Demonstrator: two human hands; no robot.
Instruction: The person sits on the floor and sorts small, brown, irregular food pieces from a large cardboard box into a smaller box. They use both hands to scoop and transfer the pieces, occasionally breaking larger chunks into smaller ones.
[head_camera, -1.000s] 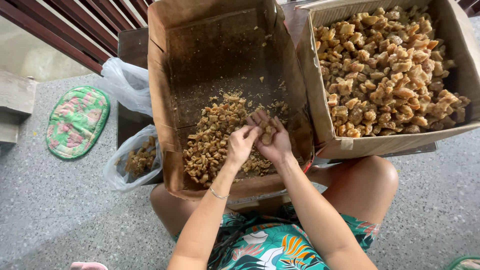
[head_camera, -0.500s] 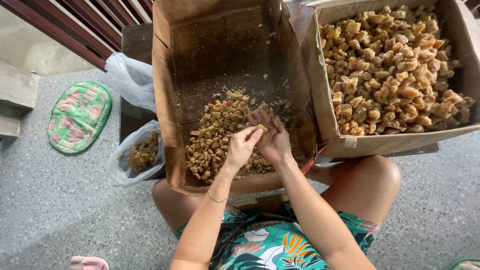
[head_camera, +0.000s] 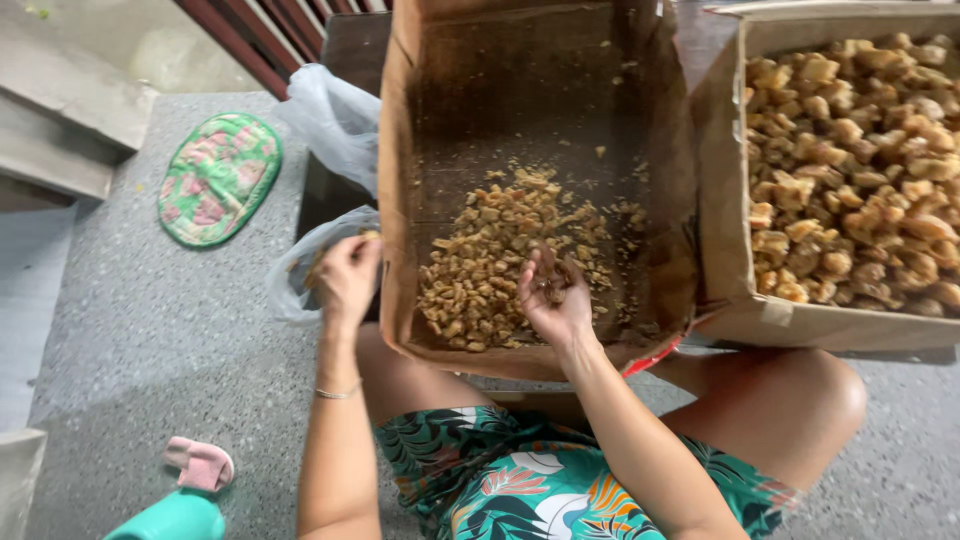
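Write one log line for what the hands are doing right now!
left hand: over clear plastic bag | right hand: cupping pieces over pile of small brown pieces | in open cardboard box

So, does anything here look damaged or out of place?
The middle cardboard box looks worn: stained dark inside, its front edge sagging over the knees, loose crumbs scattered past the pile of brown pieces. A pink slipper lies alone on the floor.

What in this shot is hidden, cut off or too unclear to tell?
Head view only:
- Bag contents: hidden by left hand and cloudy plastic.
- What right hand holds: fingers curl over it.
- Right box: cut by frame edge.
- Teal object: cut by bottom edge.
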